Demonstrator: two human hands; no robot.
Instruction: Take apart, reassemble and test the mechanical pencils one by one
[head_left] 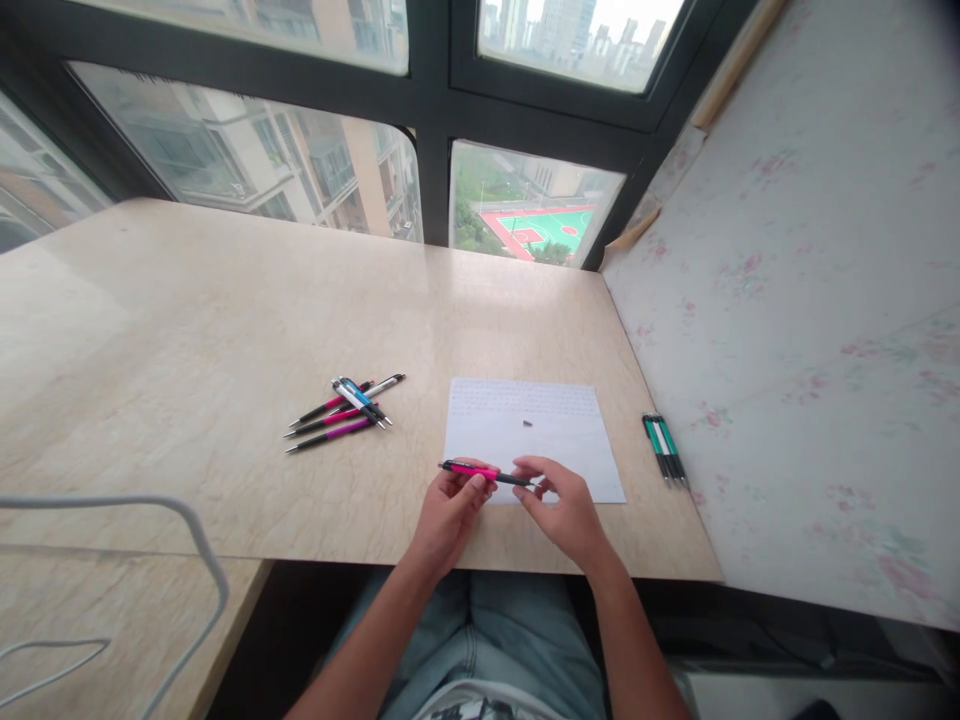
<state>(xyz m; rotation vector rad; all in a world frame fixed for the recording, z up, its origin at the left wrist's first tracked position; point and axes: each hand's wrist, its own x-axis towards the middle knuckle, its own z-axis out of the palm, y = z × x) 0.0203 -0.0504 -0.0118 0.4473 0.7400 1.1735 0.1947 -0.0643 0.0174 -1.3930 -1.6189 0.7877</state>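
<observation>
Above the near edge of a white sheet of paper (525,440), a pink and black pen (480,470) lies nearly level between my hands. My left hand (454,510) is closed round its pink barrel, the clip end pointing left. At the pen's black tip end, the thumb and fingers of my right hand (559,505) are curled in a pinch. A small dark piece (527,423) rests on the paper, too small to name. Faint lines of writing run along the sheet's far part.
Left of the paper lies a loose, crossed pile of several pens (341,410) in pink, purple, blue and white. Several green and white pens (664,450) lie side by side near the right wall (810,350). A grey cable (187,515) loops at lower left. Windows stand behind the tabletop (225,320).
</observation>
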